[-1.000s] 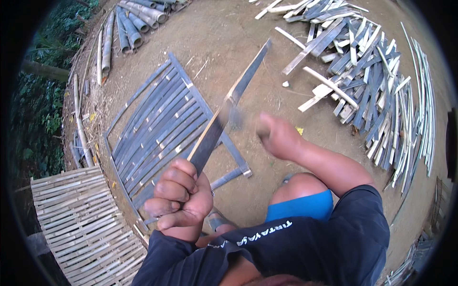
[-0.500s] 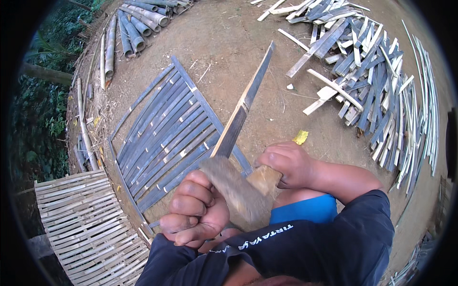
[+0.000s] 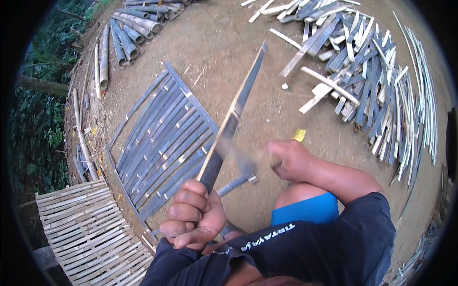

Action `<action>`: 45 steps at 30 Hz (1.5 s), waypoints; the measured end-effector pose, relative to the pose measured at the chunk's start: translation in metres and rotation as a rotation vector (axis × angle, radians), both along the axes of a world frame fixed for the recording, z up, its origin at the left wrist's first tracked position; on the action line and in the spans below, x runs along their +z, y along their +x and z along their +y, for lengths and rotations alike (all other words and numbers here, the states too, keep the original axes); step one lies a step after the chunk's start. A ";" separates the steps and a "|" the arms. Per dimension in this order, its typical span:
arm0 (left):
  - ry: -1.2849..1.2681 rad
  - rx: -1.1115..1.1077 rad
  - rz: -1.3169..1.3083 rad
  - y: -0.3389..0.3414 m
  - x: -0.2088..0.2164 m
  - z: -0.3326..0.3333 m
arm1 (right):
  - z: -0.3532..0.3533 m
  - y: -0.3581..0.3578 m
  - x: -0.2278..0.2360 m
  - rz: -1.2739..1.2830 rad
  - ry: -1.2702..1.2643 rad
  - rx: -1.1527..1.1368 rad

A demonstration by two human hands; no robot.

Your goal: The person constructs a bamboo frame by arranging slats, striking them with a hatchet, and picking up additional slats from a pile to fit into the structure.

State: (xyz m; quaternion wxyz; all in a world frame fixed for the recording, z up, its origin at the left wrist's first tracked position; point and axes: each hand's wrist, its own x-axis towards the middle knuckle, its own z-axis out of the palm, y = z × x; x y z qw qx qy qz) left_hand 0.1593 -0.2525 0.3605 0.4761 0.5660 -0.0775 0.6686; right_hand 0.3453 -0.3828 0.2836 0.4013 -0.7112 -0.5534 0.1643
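A bare dirt ground point(image 3: 229, 52) spreads out beyond both hands. Far ahead of the right hand lies a big heap of split bamboo slats point(image 3: 367, 81). Just beyond the left hand a dark slatted bamboo panel point(image 3: 167, 143) lies flat on the ground, and to that hand's left, close by, sits a pale woven bamboo mat point(image 3: 86, 233). Round bamboo poles point(image 3: 124, 33) are stacked well ahead on the left. The left hand point(image 3: 193, 221) is clenched tight around the lower end of a long bamboo strip point(image 3: 234, 117), which rises tilted away up and to the right. The right hand point(image 3: 288, 159) is fisted beside the strip, gripping a blurred tool point(image 3: 243, 159) whose kind cannot be told.
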 end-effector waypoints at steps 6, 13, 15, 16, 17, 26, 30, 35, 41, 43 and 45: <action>-0.055 0.043 0.030 -0.003 0.004 0.000 | 0.001 -0.014 -0.010 0.052 0.035 0.000; -0.152 0.107 0.007 -0.006 0.004 -0.002 | 0.000 -0.025 0.007 0.022 0.102 0.134; -0.174 0.137 0.044 -0.009 0.004 0.000 | 0.019 -0.005 -0.006 0.154 -0.086 -0.056; -0.176 0.146 0.048 -0.007 0.005 0.002 | 0.027 0.006 -0.007 0.207 -0.168 -0.156; -0.178 0.154 0.051 -0.005 0.007 0.004 | 0.022 0.004 -0.002 0.108 -0.106 -0.085; -0.210 0.136 0.078 -0.007 0.006 0.005 | 0.005 -0.018 -0.018 0.123 -0.095 -0.018; -0.263 0.141 0.074 -0.009 0.007 0.000 | 0.019 0.003 -0.023 0.159 -0.216 -0.259; -0.300 0.209 0.034 -0.001 0.007 0.009 | 0.012 -0.011 -0.017 0.089 -0.229 -0.091; -0.371 0.213 -0.034 -0.003 0.009 0.012 | 0.024 -0.003 -0.027 0.194 -0.275 -0.238; -0.336 0.172 -0.013 -0.004 0.007 0.013 | 0.013 -0.010 -0.022 0.082 -0.151 -0.058; -0.329 0.168 0.010 -0.009 0.009 0.012 | 0.011 -0.019 -0.025 0.084 -0.117 -0.022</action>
